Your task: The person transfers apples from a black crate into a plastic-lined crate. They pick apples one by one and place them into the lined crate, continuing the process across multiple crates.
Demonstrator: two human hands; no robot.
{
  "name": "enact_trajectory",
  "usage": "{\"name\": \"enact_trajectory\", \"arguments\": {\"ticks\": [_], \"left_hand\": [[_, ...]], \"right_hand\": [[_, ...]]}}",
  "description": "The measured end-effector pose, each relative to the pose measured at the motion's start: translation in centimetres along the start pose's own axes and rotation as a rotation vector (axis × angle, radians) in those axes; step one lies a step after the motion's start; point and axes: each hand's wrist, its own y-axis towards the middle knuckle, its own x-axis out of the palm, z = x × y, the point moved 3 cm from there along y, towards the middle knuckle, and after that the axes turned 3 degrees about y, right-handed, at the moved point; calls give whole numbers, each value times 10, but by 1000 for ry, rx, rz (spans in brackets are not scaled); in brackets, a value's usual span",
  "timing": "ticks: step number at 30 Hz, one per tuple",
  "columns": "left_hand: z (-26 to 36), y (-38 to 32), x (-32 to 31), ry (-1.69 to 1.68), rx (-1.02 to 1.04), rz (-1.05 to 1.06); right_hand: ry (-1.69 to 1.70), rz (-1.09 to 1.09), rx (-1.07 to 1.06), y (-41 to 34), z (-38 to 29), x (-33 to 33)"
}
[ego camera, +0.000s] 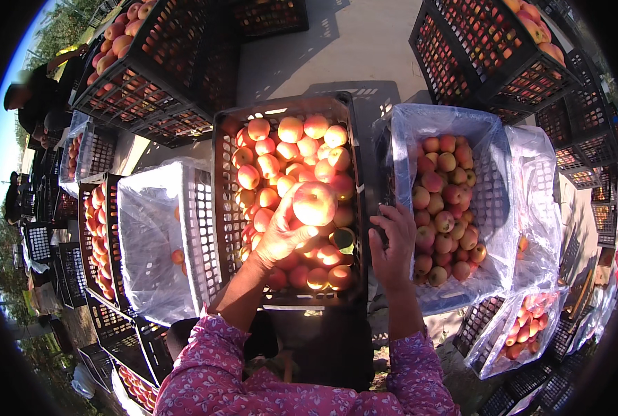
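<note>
My left hand [283, 236] holds a large pale red apple [315, 203] above the middle crate. Below it lie many red and yellow apples [258, 129] in a brown plastic crate [285, 297]; one bears a green leaf [344, 238]. My right hand [393, 242], fingers apart and slightly bent, holds nothing visible. It hovers between the middle crate and a blue plastic crate [446, 113] lined with clear plastic film. Smaller apples [445, 222] lie inside that lined crate.
To the left stands a white crate [197, 223] with plastic film and a few apples. Tall black crates [147, 99] of apples stand at the upper left, others [488, 57] at the upper right. Another lined crate [488, 338] sits lower right. A person [38, 99] is at the far left.
</note>
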Motion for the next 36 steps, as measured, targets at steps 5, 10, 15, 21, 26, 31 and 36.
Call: {"name": "enact_trajectory", "arguments": {"ticks": [5,10,15,21,26,31,36], "left_hand": [[-11,-14,19,-434,-273,-92],[-16,-18,33,-397,-284,-50],[-12,-19,38,-412,-312,-52],[-8,-17,41,-229,-341,-64],[-26,-22,53,-206,-428,-87],[-1,-29,91,148,-382,-102],[-8,-40,121,178,-445,-410]], "right_hand": [[521,-175,211,16,-19,3],[689,-318,341,20,-32,13],[742,-285,343,11,-24,29],[778,-250,387,9,-23,33],[797,-193,356,-1,-13,13],[921,-237,437,-29,-7,-11],[925,-152,468,-67,18,-48]]}}
